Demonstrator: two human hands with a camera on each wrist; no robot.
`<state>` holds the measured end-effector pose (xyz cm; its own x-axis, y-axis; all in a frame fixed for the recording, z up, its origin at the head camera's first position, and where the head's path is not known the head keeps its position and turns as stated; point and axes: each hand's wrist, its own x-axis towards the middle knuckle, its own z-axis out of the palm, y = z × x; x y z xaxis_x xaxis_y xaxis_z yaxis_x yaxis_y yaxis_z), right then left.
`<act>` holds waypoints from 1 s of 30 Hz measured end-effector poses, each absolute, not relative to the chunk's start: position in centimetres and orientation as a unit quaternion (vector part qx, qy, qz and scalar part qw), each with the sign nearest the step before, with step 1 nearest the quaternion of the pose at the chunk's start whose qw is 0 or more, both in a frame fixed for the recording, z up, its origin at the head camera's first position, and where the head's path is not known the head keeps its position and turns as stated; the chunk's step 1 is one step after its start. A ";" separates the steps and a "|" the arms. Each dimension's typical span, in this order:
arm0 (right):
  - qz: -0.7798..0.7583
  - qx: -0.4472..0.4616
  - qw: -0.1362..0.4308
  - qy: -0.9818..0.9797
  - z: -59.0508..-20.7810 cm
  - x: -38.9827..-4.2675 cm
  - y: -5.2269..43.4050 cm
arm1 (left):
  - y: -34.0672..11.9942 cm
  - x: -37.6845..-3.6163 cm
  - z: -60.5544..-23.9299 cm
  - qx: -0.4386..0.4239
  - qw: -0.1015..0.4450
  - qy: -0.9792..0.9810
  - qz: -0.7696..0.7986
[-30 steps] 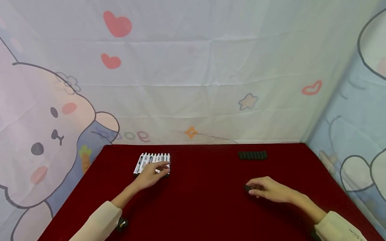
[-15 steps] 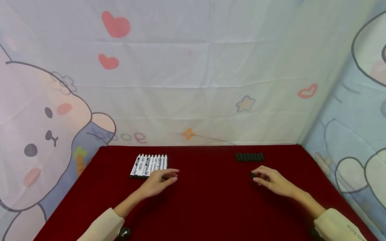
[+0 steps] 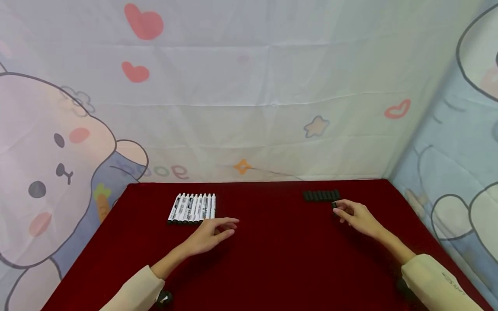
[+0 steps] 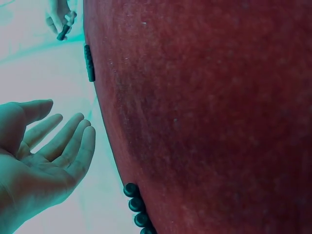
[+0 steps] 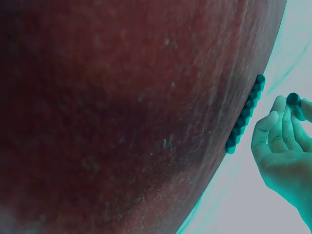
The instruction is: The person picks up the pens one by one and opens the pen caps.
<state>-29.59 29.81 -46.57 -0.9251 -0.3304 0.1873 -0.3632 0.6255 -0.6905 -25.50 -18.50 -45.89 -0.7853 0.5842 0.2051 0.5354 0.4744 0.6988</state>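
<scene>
A row of several white uncapped markers (image 3: 192,207) lies at the back left of the red table (image 3: 268,259). My left hand (image 3: 212,235) hovers just right of and in front of that row, fingers straight, holding nothing; the left wrist view shows its open palm (image 4: 44,161). A row of several black caps (image 3: 320,195) lies at the back right. My right hand (image 3: 355,216) pinches one black cap (image 3: 334,206) at the right end of that row; the cap (image 5: 294,100) shows at the fingertips in the right wrist view.
A cartoon-printed cloth backdrop (image 3: 249,108) hangs close behind the table and along the right side (image 3: 459,164). The red cloth spreads wide between the marker row and the cap row and towards the front edge.
My left hand has let go of a marker at the row's right end and drawn back to the right. My right hand has carried a black cap up to the cap row.
</scene>
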 end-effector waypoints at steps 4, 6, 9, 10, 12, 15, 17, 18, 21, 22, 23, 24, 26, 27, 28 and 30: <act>0.389 0.176 0.036 -0.904 -46.9 -30.4 30.2 | -18.4 -25.4 -46.1 0.332 0.030 0.859 0.388; 0.389 0.172 0.047 -0.904 -47.0 -30.9 30.4 | -18.4 -25.4 -46.3 0.334 0.030 0.860 0.385; 0.386 0.161 0.065 -0.906 -47.2 -31.7 30.8 | -18.3 -25.3 -46.4 0.334 0.035 0.860 0.385; 0.383 0.156 0.071 -0.908 -47.2 -31.9 30.9 | -18.3 -25.3 -46.4 0.335 0.036 0.860 0.384; 0.377 0.145 0.084 -0.911 -47.2 -32.5 31.2 | -18.2 -25.2 -46.5 0.336 0.039 0.859 0.384; 0.368 0.131 0.092 -0.916 -47.1 -33.3 31.6 | -18.2 -25.2 -46.5 0.335 0.044 0.857 0.388; 0.365 0.124 0.091 -0.918 -47.1 -34.0 31.8 | -18.2 -25.2 -46.5 0.337 0.046 0.856 0.391; 0.364 0.121 0.088 -0.919 -47.1 -34.3 31.9 | -18.2 -25.2 -46.5 0.337 0.048 0.855 0.392; 0.367 0.112 0.071 -0.921 -47.2 -35.1 32.2 | -18.1 -25.1 -46.6 0.338 0.058 0.852 0.395; 0.367 0.109 0.065 -0.922 -47.3 -35.3 32.3 | -18.1 -25.1 -46.6 0.340 0.061 0.851 0.395; 0.368 0.105 0.059 -0.922 -47.3 -35.6 32.4 | -18.0 -25.1 -46.6 0.339 0.066 0.850 0.397; 0.365 0.104 0.054 -0.924 -47.4 -35.7 32.4 | -17.9 -25.1 -46.6 0.341 0.069 0.849 0.398; 0.360 0.102 0.049 -0.926 -47.6 -36.1 32.4 | -17.8 -25.0 -46.6 0.342 0.075 0.847 0.400; 0.355 0.101 0.048 -0.928 -47.7 -36.2 32.5 | -17.7 -25.0 -46.6 0.344 0.077 0.846 0.400; 0.350 0.102 0.049 -0.930 -47.8 -36.3 32.5 | -17.6 -24.9 -46.6 0.345 0.078 0.845 0.400; 0.337 0.105 0.050 -0.934 -48.0 -36.5 32.5 | -17.5 -24.8 -46.5 0.347 0.080 0.844 0.401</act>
<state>-36.51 32.50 -48.04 -0.9729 -0.1636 0.1635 -0.2303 0.7512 -0.6186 -24.81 -17.48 -46.53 -0.7462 0.6500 0.1439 0.5224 0.4378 0.7317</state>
